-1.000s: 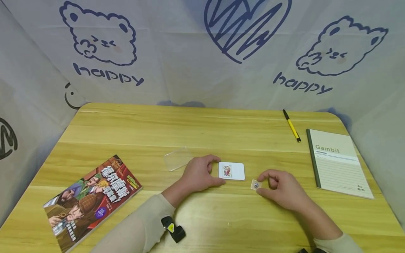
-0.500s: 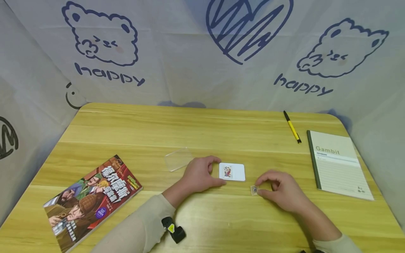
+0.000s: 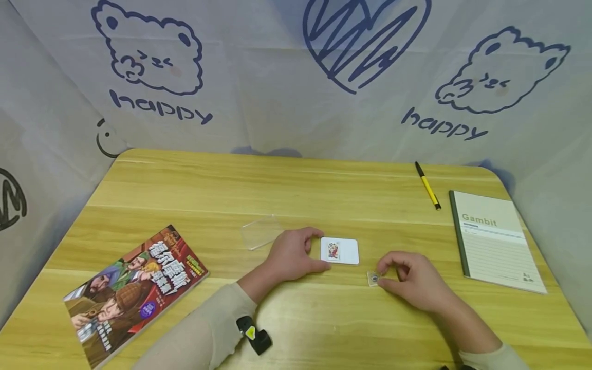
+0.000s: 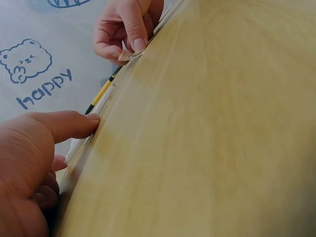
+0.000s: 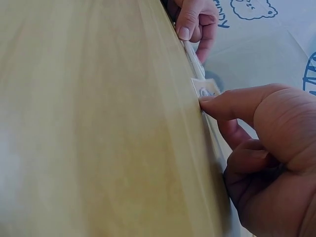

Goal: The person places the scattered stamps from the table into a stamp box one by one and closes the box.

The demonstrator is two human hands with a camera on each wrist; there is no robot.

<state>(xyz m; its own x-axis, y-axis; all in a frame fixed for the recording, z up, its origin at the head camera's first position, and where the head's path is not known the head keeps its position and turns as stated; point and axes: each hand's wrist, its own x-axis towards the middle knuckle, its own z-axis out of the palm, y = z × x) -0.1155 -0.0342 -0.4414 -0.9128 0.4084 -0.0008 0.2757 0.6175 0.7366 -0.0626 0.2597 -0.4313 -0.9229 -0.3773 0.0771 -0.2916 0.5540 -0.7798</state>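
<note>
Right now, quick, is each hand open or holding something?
Left hand: closed, holding one end of the flat white rectangle.
Right hand: closed, pinching a small stamp-like piece.

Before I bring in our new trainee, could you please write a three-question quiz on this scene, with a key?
1. Which hand pinches the small printed square?
2. True or false: the pen lies on top of the notebook.
3. Which thing does the left hand hold by its edge?
A. the illustrated book
B. the white rectangular piece
C. the pen

Key:
1. The right hand.
2. False: the pen lies on the table, apart from the notebook.
3. B.
</note>
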